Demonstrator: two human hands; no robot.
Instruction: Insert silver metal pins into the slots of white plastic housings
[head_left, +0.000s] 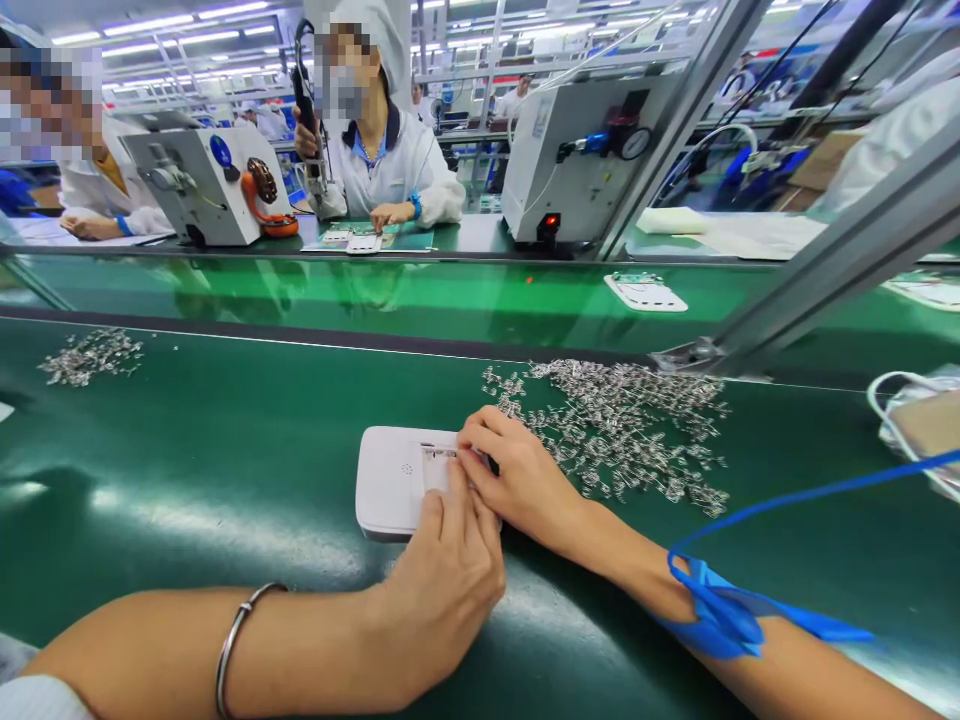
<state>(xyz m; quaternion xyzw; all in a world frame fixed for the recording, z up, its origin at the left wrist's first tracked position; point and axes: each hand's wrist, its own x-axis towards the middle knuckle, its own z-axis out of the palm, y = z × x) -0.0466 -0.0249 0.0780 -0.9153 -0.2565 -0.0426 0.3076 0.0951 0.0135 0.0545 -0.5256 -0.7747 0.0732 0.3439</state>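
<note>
A white plastic casing (394, 480) lies flat on the green bench, with a small recess near its right end. My left hand (442, 590) rests on the casing's near right edge, fingers curled against it. Over the right end sits my right hand (517, 475), its fingertips pinched at the recess; what they hold is too small to make out. A large heap of small metal clips (630, 425) spreads just right of my right hand. There is a silver bangle on my left wrist and a blue strap with a cord (720, 615) on my right forearm.
A second clip pile (90, 355) lies far left. A green conveyor (450, 300) behind the bench carries a white part (645, 293). A slanted aluminium post (825, 270) crosses the right side. Two workers in white sit opposite, beside grey machines (206, 185).
</note>
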